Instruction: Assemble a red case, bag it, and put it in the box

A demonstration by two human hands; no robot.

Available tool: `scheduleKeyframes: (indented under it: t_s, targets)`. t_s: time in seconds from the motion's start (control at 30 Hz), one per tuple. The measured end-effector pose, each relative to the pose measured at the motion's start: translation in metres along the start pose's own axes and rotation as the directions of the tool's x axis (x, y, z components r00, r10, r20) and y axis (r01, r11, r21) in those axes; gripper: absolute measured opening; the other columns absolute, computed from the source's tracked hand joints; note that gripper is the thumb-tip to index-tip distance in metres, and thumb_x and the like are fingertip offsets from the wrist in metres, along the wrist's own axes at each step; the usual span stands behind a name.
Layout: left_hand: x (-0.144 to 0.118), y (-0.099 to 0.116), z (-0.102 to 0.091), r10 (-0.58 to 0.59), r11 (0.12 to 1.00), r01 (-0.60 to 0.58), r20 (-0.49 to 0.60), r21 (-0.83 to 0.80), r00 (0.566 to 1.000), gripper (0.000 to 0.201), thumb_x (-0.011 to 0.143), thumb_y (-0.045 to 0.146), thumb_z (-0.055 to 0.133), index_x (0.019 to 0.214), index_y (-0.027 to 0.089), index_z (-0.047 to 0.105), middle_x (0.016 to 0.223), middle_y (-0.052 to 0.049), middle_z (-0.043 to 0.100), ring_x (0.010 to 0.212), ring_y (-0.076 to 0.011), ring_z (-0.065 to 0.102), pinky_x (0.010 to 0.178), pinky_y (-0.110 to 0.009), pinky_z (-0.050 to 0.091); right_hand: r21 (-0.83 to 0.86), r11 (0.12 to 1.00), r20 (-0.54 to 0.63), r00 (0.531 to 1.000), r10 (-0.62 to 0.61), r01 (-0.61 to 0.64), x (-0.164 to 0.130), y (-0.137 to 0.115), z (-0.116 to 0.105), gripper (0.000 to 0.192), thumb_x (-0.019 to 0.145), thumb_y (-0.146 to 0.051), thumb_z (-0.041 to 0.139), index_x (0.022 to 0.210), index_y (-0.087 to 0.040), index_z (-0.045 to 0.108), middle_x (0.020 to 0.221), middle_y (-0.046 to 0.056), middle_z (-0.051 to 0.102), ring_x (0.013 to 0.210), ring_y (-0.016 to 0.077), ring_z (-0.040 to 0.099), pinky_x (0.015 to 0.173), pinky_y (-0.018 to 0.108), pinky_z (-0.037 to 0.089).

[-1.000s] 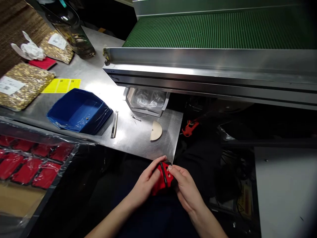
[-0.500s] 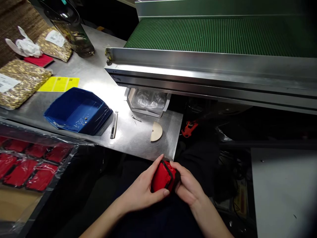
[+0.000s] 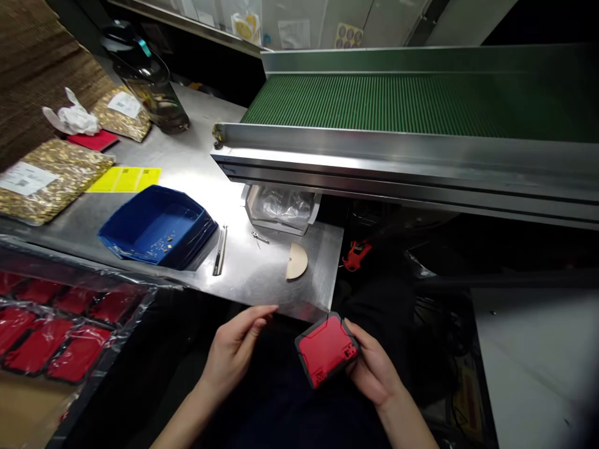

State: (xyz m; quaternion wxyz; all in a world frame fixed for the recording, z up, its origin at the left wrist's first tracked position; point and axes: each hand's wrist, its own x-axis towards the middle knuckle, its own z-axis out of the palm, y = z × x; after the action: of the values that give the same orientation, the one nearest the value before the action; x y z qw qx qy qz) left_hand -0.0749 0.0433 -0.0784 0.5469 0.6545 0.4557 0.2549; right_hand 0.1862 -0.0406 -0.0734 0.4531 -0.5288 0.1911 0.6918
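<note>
My right hand (image 3: 377, 368) grips a red-and-black case (image 3: 327, 349) by its right edge, over my lap. The case is flat and boxy with cut-off corners, and its red face is turned up towards me. Apart from it, to the left, my left hand (image 3: 234, 349) is closed, thumb and fingertips pressed together near the bench edge. Whatever may be between those fingertips is too small to make out. Just beyond both hands, a pale half-round disc (image 3: 296, 262) lies on the metal bench (image 3: 257, 280).
A blue bin (image 3: 154, 227), a box cutter (image 3: 219, 249) and a grey bin of clear bags (image 3: 281, 209) stand on the bench. Behind runs a green conveyor (image 3: 374, 103). Bags of brass parts (image 3: 51, 174) and a bottle (image 3: 154, 87) are left. Red cases (image 3: 79, 352) fill a lined box.
My left hand has let go of the red-and-black case and drawn away left, its fingers now pinched. The case has turned face-up in my right hand. The view has tipped slightly upward.
</note>
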Motion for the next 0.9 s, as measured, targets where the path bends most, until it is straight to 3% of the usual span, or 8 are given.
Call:
scheduleKeyframes:
  t_s: [0.07, 0.13, 0.2, 0.3, 0.43, 0.57, 0.73, 0.9]
  targets:
    - [0.001, 0.006, -0.002, 0.045, 0.996, -0.047, 0.031, 0.074, 0.998, 0.039, 0.107, 0.045, 0.055, 0.146, 0.041, 0.054, 0.149, 0.001, 0.055, 0.138, -0.0225, 0.051, 0.118, -0.035, 0.040, -0.082, 0.992, -0.028, 0.994, -0.103, 0.100, -0.005, 0.001, 0.011, 0.039, 0.068, -0.035, 0.094, 0.093, -0.013, 0.074, 0.085, 0.003, 0.074, 0.075, 0.0135, 0.066, 0.073, 0.025, 0.054]
    - [-0.005, 0.015, 0.007, 0.064, 0.991, -0.085, 0.195, 0.104, 0.979, 0.085, 0.090, 0.054, 0.077, 0.160, 0.041, 0.030, 0.163, -0.002, 0.036, 0.149, -0.0295, 0.036, 0.124, -0.045, 0.032, -0.175, 0.974, 0.063, 0.989, -0.136, 0.145, -0.009, 0.007, 0.029, 0.040, 0.070, -0.039, 0.093, 0.094, -0.013, 0.074, 0.084, 0.004, 0.073, 0.072, 0.0123, 0.064, 0.070, 0.023, 0.053]
    - [-0.014, 0.022, 0.020, 0.020, 0.993, -0.046, 0.237, 0.104, 0.971, 0.119, 0.076, 0.043, 0.091, 0.163, 0.042, 0.010, 0.164, -0.005, 0.032, 0.147, -0.0315, 0.038, 0.122, -0.049, 0.036, -0.235, 0.956, 0.217, 0.968, -0.123, 0.174, -0.010, 0.013, 0.049, 0.035, 0.078, -0.042, 0.087, 0.088, -0.011, 0.073, 0.077, 0.003, 0.070, 0.066, 0.0101, 0.060, 0.066, 0.021, 0.050]
    - [-0.026, 0.021, 0.025, -0.078, 0.995, 0.071, 0.124, 0.063, 0.989, 0.115, 0.081, 0.025, 0.083, 0.162, 0.043, 0.004, 0.160, -0.005, 0.038, 0.144, -0.0304, 0.043, 0.120, -0.053, 0.038, -0.203, 0.974, 0.329, 0.944, -0.028, 0.100, -0.001, 0.017, 0.074, 0.024, 0.084, -0.031, 0.082, 0.085, -0.009, 0.072, 0.075, 0.004, 0.069, 0.065, 0.0099, 0.060, 0.066, 0.020, 0.049]
    - [-0.040, 0.016, -0.001, -0.052, 0.998, 0.052, 0.005, -0.036, 0.999, 0.105, 0.086, 0.045, 0.082, 0.163, 0.041, 0.010, 0.164, -0.007, 0.031, 0.149, -0.0336, 0.034, 0.125, -0.058, 0.028, -0.130, 0.980, 0.307, 0.934, 0.181, -0.147, 0.026, 0.016, 0.093, 0.017, 0.092, -0.021, 0.066, 0.098, -0.006, 0.072, 0.087, 0.010, 0.074, 0.080, 0.0162, 0.068, 0.080, 0.027, 0.055]
    - [-0.058, 0.019, -0.021, -0.001, 0.999, -0.002, -0.079, -0.033, 0.997, 0.105, 0.086, 0.048, 0.083, 0.164, 0.038, 0.012, 0.162, -0.008, 0.036, 0.147, -0.0333, 0.037, 0.126, -0.055, 0.027, -0.138, 0.943, 0.290, 0.898, 0.332, -0.304, 0.042, 0.026, 0.105, 0.028, 0.095, -0.019, 0.049, 0.088, -0.005, 0.071, 0.086, 0.013, 0.074, 0.081, 0.0183, 0.070, 0.088, 0.031, 0.056]
    - [-0.072, 0.014, -0.023, 0.030, 1.000, -0.031, -0.153, -0.002, 0.988, 0.101, 0.089, 0.045, 0.081, 0.164, 0.037, 0.013, 0.161, -0.009, 0.037, 0.146, -0.0327, 0.038, 0.125, -0.052, 0.030, -0.146, 0.941, 0.277, 0.901, 0.334, -0.305, 0.042, 0.043, 0.116, 0.022, 0.092, -0.018, 0.053, 0.091, -0.006, 0.072, 0.086, 0.011, 0.074, 0.080, 0.0177, 0.069, 0.087, 0.029, 0.056]
    - [-0.074, 0.000, -0.026, 0.038, 0.999, -0.032, -0.158, 0.037, 0.987, 0.099, 0.089, 0.047, 0.081, 0.163, 0.039, 0.016, 0.162, -0.008, 0.034, 0.148, -0.0333, 0.034, 0.126, -0.052, 0.029, -0.201, 0.966, 0.255, 0.944, 0.211, -0.161, 0.039, 0.049, 0.122, 0.014, 0.091, -0.024, 0.064, 0.091, -0.012, 0.072, 0.086, 0.006, 0.074, 0.076, 0.0153, 0.067, 0.086, 0.029, 0.055]
